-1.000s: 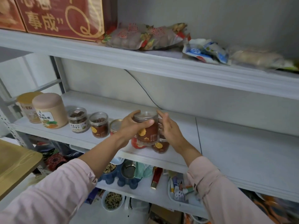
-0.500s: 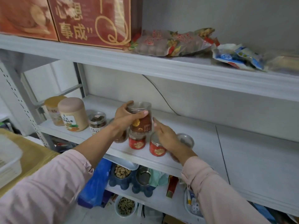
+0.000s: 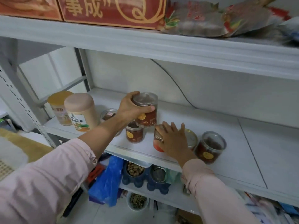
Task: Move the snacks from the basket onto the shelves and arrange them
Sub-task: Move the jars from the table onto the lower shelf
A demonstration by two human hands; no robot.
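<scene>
The brown-filled clear jar [image 3: 146,110] is up off the middle shelf [image 3: 234,143], the left grip [image 3: 129,109] wrapped round its upper half. A matching jar [image 3: 134,134] stands just below the held jar; whether they touch I cannot tell. Below and right of the held jar, the right grip [image 3: 174,141] lies released, fingers straight, over a red-bottomed jar [image 3: 157,147]. Further right stand a gold-lidded jar [image 3: 191,138] and another clear jar [image 3: 210,147]. Left of the held jar stand a pink canister [image 3: 81,110] and a yellow canister [image 3: 59,105].
</scene>
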